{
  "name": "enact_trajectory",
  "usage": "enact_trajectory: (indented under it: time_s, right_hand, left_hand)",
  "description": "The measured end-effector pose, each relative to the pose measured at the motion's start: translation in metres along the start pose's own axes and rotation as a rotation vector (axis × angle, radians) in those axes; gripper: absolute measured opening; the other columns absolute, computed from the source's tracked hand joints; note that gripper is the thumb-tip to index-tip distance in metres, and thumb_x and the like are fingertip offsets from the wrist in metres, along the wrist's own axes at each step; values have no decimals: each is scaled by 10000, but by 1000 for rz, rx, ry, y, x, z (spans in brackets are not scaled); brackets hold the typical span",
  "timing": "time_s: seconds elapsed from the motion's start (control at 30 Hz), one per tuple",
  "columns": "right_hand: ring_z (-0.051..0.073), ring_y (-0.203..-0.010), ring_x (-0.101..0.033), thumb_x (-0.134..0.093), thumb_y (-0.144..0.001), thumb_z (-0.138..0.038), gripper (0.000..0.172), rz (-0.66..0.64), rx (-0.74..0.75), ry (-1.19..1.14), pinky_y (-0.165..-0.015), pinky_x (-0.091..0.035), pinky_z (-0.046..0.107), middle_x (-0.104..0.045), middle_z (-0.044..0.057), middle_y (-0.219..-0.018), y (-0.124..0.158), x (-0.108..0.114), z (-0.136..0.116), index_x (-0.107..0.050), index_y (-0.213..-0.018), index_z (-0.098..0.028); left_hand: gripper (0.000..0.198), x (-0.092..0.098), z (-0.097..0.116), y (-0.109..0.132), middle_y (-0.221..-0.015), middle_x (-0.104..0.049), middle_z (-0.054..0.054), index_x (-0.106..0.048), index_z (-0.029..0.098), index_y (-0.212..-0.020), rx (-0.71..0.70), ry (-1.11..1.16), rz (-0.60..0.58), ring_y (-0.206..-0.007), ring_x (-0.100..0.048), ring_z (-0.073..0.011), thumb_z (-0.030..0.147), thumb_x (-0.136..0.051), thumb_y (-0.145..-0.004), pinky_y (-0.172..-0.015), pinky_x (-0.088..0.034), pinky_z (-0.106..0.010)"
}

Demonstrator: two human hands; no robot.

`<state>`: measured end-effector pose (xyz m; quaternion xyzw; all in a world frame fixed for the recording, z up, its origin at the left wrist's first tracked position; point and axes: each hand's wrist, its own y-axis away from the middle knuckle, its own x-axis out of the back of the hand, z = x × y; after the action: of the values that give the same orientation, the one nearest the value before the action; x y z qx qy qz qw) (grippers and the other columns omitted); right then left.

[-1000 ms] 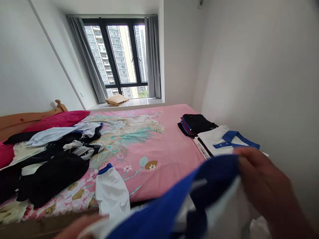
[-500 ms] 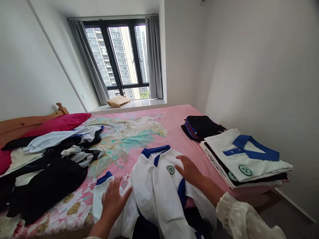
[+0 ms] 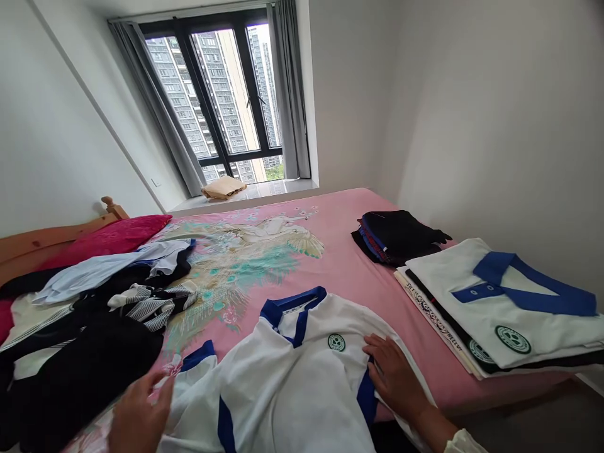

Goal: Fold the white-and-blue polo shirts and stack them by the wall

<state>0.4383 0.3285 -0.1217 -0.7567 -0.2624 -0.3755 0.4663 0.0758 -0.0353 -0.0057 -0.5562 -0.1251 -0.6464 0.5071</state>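
Note:
A white shirt with blue collar, blue side panels and a round green badge lies face up at the near edge of the bed. My right hand rests flat on it, fingers extended, beside the badge near the sleeve. My left hand is at the lower left, by the shirt's other sleeve with its blue cuff; thumb and fingers are apart, and nothing shows between them. The shirt's lower part runs out of the frame.
Folded shirts are stacked at the bed's right edge, with a dark folded pile behind them. Loose clothes lie heaped on the left, near a red pillow. A brown bundle sits on the windowsill.
The shirt's front now lies spread wider and flatter. My right hand has moved right and down onto the shirt; my left hand has moved left and down. The view has shifted slightly.

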Motion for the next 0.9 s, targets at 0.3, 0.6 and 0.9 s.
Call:
enact_trajectory:
  time_s: [0.3, 0.6, 0.9]
  right_hand:
    - [240, -1245, -479, -467, -841, -201, 305, 20, -34, -38, -1074, -341, 517, -588, 75, -1264, 1, 0, 2, -601, -1113, -225]
    - [245, -1254, -466, -443, -853, -186, 309, -9, -55, -25, -1084, -322, 532, -566, 78, -1291, -1, 3, -2, -582, -1126, -220]
    - [248, -1254, -467, -450, -853, -184, 305, -2, -45, -4, -1070, -342, 535, -565, 74, -1296, 1, -2, -1, -572, -1130, -223]
  left_hand:
    - [326, -114, 214, -75, -825, -686, -139, -584, 178, -608, -111, -176, -535, -924, -631, -331, 488, -674, -648, -871, -405, -460]
    - [374, -131, 200, -126, -1044, -666, -84, -568, 145, -1109, 119, 221, -507, -870, -649, -155, 414, -375, -933, -779, -513, -335]
    - [259, -160, 240, -73, -966, -710, -71, -676, 192, -943, -88, 370, -495, -922, -631, -202, 324, -486, -826, -834, -447, -303]
